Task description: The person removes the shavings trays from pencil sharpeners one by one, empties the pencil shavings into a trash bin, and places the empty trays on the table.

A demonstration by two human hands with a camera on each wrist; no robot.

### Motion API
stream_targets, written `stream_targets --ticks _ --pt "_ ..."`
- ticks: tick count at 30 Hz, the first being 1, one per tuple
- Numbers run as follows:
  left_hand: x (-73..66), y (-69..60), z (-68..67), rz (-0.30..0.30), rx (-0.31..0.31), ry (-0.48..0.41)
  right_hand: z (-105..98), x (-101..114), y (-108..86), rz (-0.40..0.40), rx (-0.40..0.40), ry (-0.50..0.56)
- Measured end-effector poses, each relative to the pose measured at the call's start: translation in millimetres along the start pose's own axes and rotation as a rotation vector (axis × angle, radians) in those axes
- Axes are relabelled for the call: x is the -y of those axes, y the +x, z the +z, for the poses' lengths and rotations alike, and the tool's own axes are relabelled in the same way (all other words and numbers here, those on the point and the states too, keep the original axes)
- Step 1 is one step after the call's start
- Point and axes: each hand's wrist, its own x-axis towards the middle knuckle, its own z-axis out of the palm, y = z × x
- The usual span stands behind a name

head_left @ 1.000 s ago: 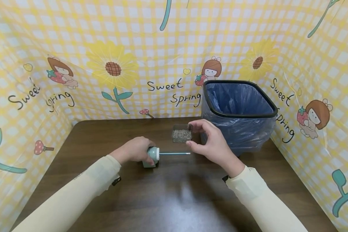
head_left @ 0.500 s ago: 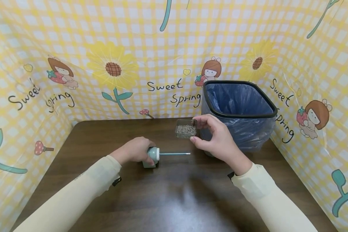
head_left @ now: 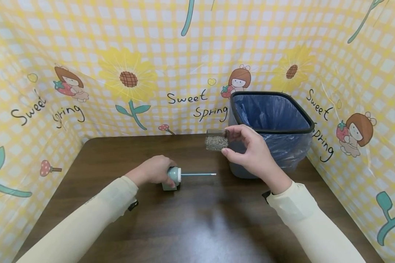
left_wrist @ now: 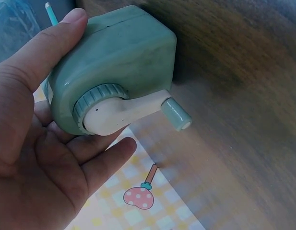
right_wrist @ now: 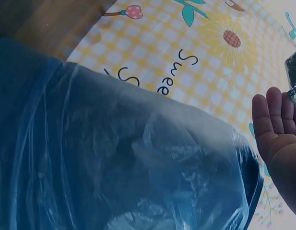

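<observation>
My left hand (head_left: pixel 155 170) grips a green hand-crank pencil sharpener (left_wrist: pixel 124 48) on the table, thumb on one side and fingers beneath or around the other. Its white crank (left_wrist: pixel 131 110) sticks out from the end in the left wrist view. A blue pencil (head_left: pixel 199 174) juts from the sharpener toward the right. In my right hand (head_left: pixel 253 151), thumb and fingertips pinch a small see-through shavings drawer (head_left: pixel 213 132) by its right end, up off the table. Grey-brown shavings (head_left: pixel 216 143) lie in it. Only a corner of that drawer shows in the right wrist view.
A trash bin (head_left: pixel 272 129) with a black rim and blue plastic liner stands at the back right, just beyond my right hand. The brown wooden table (head_left: pixel 118 219) is enclosed by a yellow checked cloth (head_left: pixel 171 62) behind and on both sides.
My right hand has moved up and to the right with the shavings drawer, closer to the bin. The left hand, sharpener and pencil have stayed in place.
</observation>
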Motion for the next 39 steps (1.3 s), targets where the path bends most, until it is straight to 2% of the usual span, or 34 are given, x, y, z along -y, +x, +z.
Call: stream_targets --ticks 9,16,25,31,39 --pt "-0.4 -0.6 -0.4 0.005 -0.003 -0.001 -14.3 3.9 2.5 0.009 -0.028 0.021" --pt "-0.2 -0.6 0.5 0.0 -0.003 0.003 -21.3 4.9 5.1 0.038 -0.02 0.022" --pt "-2.5 -2.0 -1.2 -0.004 -0.004 0.005 -31.5 10.5 11.4 0.009 -0.05 0.046" --pt "-3.1 -2.3 -2.0 -0.004 -0.007 0.003 -39.8 13.2 16.1 0.019 -0.064 0.055" --pt "-3.9 -3.3 -2.2 -0.006 -0.006 -0.001 -48.4 10.1 22.1 0.043 -0.077 0.017"
